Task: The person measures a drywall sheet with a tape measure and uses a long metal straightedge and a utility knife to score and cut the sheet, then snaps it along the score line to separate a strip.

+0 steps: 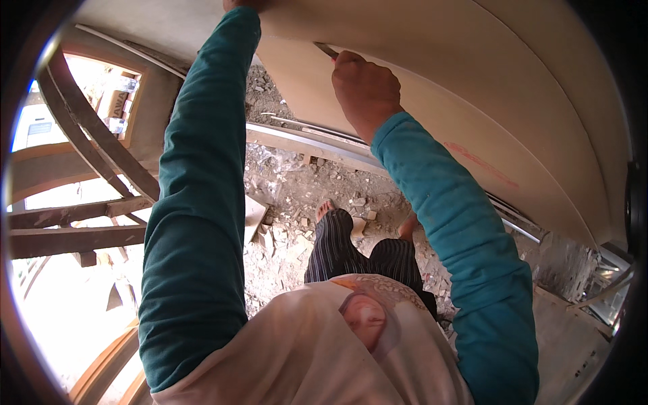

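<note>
My right hand (366, 88) is closed in a fist around a knife (326, 50), whose dark blade points to the upper left. A bit of red shows where the handle enters my fist. The blade lies against a large tan board (432, 50), close to a long line that curves across it through the lens. My left hand (243, 4) reaches up along the board's left side at the top edge of the view. Its fingers are cut off by the frame, so what it touches cannot be seen.
Below the board, long metal strips (317, 145) cross a floor strewn with rubble (351, 185). A broken flat piece (255, 214) lies left of my bare feet. Dark curved-looking wooden bars (81, 226) stand at the left, by a bright opening. Metal framing (611, 270) is at the far right.
</note>
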A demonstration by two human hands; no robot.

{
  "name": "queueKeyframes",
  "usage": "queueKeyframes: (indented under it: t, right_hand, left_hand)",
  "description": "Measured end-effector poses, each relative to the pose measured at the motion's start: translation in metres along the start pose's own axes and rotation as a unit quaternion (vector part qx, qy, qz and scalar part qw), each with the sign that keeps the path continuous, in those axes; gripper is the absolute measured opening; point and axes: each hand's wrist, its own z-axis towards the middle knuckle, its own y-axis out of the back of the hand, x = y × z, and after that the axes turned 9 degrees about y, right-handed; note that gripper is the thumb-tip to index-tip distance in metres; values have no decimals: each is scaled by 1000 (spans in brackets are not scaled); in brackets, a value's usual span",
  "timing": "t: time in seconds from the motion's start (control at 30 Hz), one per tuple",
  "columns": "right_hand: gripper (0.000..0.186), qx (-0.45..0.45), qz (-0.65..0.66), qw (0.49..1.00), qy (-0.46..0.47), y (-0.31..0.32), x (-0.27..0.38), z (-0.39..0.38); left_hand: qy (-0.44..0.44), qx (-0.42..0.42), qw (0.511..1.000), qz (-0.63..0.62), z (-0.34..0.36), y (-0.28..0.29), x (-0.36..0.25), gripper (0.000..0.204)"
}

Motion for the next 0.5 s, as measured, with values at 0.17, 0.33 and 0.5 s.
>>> queueKeyframes:
  t: [0.17, 0.33, 0.5]
  right_hand:
    - [26, -64, -3, 997, 42, -5, -10, -12]
    - [25, -20, -42, 998, 34, -8, -22, -14]
    - [21, -30, 6, 999, 24, -3, -14, -5]
  left_hand:
    - [41, 60, 995, -73, 4, 15, 1, 43]
    - [170, 81, 970, -152, -2, 41, -42, 46]
    - [59, 25, 993, -99, -1, 13, -7, 49]
